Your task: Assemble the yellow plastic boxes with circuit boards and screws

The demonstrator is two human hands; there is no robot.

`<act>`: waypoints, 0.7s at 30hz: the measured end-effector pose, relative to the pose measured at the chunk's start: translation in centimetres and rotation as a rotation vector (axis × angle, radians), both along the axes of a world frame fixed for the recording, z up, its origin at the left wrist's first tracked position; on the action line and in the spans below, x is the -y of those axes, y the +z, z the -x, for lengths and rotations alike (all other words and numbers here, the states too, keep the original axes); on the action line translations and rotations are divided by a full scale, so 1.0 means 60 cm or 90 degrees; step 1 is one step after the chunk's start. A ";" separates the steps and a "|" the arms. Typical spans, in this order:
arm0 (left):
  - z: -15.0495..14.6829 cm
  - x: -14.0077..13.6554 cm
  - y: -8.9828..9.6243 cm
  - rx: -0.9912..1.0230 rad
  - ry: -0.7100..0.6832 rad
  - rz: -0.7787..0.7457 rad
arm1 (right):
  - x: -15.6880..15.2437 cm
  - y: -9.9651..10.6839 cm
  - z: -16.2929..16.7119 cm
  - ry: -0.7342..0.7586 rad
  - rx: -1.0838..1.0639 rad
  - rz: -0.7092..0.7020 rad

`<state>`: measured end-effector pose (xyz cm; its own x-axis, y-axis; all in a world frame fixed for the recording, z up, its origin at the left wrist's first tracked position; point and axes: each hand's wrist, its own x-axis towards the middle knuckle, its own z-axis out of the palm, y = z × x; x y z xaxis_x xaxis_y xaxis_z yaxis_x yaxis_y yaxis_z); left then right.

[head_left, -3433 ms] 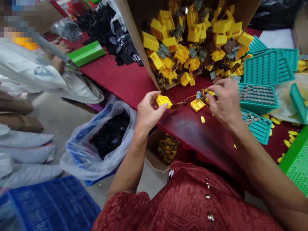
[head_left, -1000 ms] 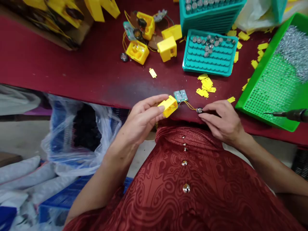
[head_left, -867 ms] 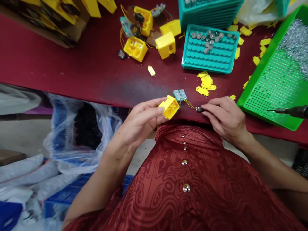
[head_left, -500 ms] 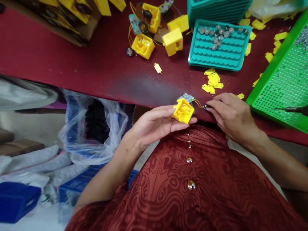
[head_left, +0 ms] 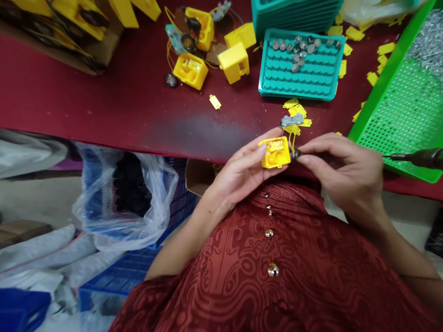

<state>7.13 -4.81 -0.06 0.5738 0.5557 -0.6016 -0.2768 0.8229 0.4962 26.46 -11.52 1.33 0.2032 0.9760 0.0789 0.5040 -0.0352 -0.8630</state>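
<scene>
My left hand (head_left: 247, 168) grips a yellow plastic housing (head_left: 276, 153) by its left side, its open cavity turned up toward me. Thin yellow wires (head_left: 292, 139) run out at its right. A small grey part (head_left: 292, 121) hangs on wires above the housing, over some loose yellow tabs (head_left: 296, 110). Between thumb and fingertips, my right hand (head_left: 341, 166) pinches a small round dark speaker-like disc (head_left: 296, 155) at the wire ends, close to the housing's right wall. The fingers partly cover this disc.
Beyond my hands lie a teal tray (head_left: 297, 85) with button cells and several wired yellow housings (head_left: 190, 70). At right a green perforated basket (head_left: 411, 115) holds screws, with a screwdriver (head_left: 418, 157) over it. A cardboard box (head_left: 110, 48) stands far left; a bag-lined blue crate (head_left: 93, 184) sits below the table.
The housing has turned in my left hand and sits nearer my right hand. My right hand has brought the disc up to the housing's side. The grey part has swung up and right.
</scene>
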 end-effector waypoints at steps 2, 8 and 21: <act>-0.005 0.002 0.001 -0.018 0.005 -0.017 | 0.001 -0.005 0.011 0.032 0.054 -0.038; -0.014 0.011 0.007 -0.056 0.011 -0.047 | -0.001 -0.031 0.016 0.070 0.176 -0.110; -0.032 0.014 0.017 -0.068 0.024 -0.120 | -0.001 -0.028 0.021 0.091 0.332 -0.096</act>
<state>9.07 -5.63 0.98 0.4889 0.6843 -0.5410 -0.2434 0.7026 0.6686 25.23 -11.46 -0.34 -0.0335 0.9609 0.2747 0.8565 0.1693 -0.4876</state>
